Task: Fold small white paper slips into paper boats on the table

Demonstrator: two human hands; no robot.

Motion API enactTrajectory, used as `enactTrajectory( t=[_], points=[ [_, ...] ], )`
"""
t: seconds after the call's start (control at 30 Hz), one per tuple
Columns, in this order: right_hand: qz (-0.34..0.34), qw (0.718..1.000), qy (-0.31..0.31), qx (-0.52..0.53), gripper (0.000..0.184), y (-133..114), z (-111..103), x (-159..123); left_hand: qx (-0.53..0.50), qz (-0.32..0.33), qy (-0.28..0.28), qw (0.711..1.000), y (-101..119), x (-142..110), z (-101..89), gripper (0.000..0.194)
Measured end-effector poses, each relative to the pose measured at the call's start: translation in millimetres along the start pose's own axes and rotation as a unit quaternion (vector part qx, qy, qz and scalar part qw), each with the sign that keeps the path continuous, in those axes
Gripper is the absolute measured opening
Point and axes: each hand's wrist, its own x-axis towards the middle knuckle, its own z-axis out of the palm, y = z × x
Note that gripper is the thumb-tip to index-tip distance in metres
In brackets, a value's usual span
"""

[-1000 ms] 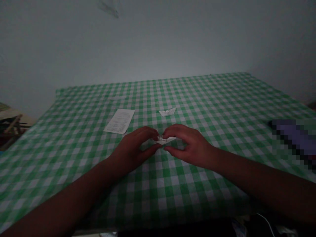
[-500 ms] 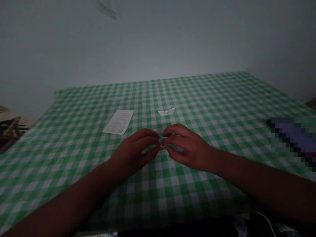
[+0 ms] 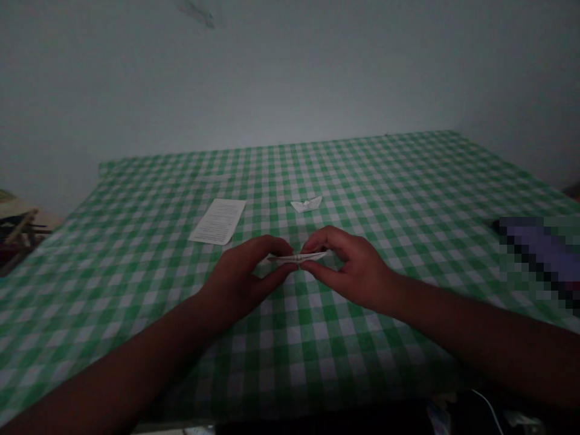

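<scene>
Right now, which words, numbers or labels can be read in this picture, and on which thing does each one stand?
None can be read.
Printed sheet on the checked tablecloth: lines of text, too small and dim to read.
Folded paper between the left hand and right hand: no writing visible.
Small folded paper behind: no writing visible.

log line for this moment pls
left hand: pinching folded paper | right hand: pinching same paper | behind: paper boat, printed sheet | surface: checked tablecloth
</scene>
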Motion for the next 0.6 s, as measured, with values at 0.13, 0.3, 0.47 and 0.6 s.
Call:
enactTrajectory(
  t=[0.13,0.3,0.47,0.6],
  points=[
    [0.042,0.998,-0.002,0.04,0.016,3.8,2.6,-0.5,-0.016,-0.025,0.001,1.0,0.7,0.1,1.3,0.015],
    [0.062,0.996,-0.005,0.056,0.014,4.6,3.5,-0.3,-0.028,-0.036,-0.003,0.999,0.7,0.2,2.2,0.016],
    [0.075,0.995,-0.009,0.066,0.014,4.9,4.5,-0.3,-0.037,-0.037,-0.011,0.999,0.3,0.7,3.4,0.017],
    [0.077,0.995,-0.015,0.065,0.013,5.5,6.3,-0.5,-0.055,-0.04,-0.021,0.997,0.7,0.4,4.2,0.014]
  ],
)
